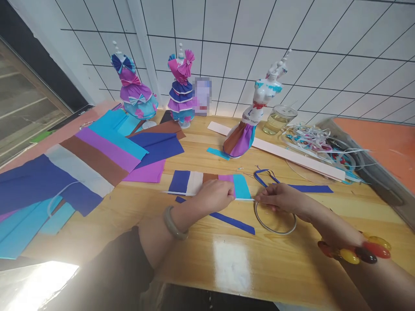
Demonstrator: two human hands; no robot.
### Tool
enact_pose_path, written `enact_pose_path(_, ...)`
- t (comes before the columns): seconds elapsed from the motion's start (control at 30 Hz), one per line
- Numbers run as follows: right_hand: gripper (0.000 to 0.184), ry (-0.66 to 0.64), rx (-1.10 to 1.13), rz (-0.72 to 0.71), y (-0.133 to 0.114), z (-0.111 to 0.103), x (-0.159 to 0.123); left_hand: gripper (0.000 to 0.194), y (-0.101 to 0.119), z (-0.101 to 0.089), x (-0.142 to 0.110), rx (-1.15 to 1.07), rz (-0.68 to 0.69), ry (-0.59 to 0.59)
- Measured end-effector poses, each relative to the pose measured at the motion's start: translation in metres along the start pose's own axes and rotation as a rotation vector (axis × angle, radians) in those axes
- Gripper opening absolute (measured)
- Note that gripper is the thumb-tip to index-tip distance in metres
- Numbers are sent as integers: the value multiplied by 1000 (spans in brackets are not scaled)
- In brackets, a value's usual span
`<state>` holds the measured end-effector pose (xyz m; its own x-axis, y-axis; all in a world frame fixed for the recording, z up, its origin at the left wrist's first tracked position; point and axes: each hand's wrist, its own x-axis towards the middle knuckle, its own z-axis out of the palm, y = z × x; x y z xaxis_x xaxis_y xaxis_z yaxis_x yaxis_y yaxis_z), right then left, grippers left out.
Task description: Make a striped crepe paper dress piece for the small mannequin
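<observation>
A small piece striped in dark blue, white, brown, purple and light blue [242,186] lies flat, with a narrow white tape [244,199] along its near edge. My left hand [216,195] is closed and rests on the middle of this piece; what its fingertips hold, if anything, is hidden. To the right, my right hand [281,198] pinches the tape's end just past the light blue stripe. Under that hand lies a thin pale ring [275,232], like a narrow tape roll, partly covered. A dark blue strip [238,223] lies just in front of my left hand.
Larger striped sheets [94,162] spread over the left side. Two dressed mannequins [134,88] and a partly dressed mannequin [259,101] stand behind. A long pale board [298,158], a glass jar [279,119] and a tangle of ribbons [319,140] occupy the back right.
</observation>
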<state>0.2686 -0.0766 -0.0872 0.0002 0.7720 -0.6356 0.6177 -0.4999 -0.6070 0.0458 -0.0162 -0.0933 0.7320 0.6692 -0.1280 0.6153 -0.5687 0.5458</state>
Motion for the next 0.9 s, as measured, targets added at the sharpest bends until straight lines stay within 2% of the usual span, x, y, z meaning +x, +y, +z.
enact_pose_path(0.17, 41, 22, -35, -74, 7, 2, 2, 15, 2, 4, 2, 46, -21, 25)
enact_pose_path(0.33, 41, 154, -173, -108, 7, 4, 4, 23, 3, 6, 4, 78, -38, 24)
enact_pose_path(0.57, 37, 227, -279, -56, 4, 7, 6, 24, 11, 3, 4, 151, -71, 21)
enact_pose_path(0.9, 33, 223, -307, 20, -6, 11, 1, 24, 16, 3, 5, 251, -76, 7)
